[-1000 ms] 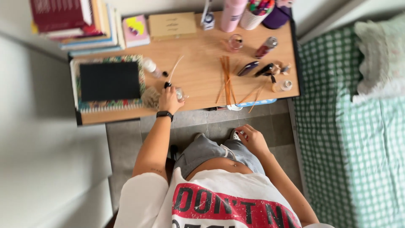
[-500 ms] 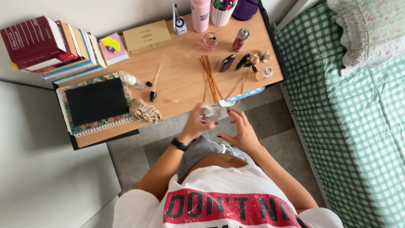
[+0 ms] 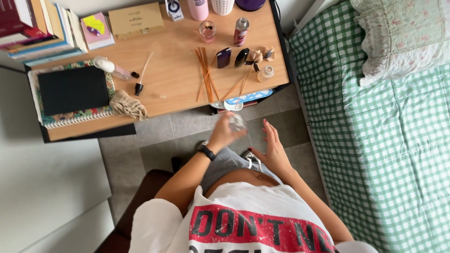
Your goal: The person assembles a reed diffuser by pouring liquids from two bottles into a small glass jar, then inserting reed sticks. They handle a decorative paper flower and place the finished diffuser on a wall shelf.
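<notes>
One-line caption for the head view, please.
Seated person's left hand lifts a small clear bottle beside the open right hand, below a cluttered wooden desk.

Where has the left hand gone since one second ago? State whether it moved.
Yes. The left hand came off the wooden desk toward the body, gripping a small clear object.

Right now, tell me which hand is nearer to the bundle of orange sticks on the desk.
Left. The left hand, gripping a small clear jar, sits just below the orange sticks, past the desk edge. The right hand is lower and farther right, open.
</notes>
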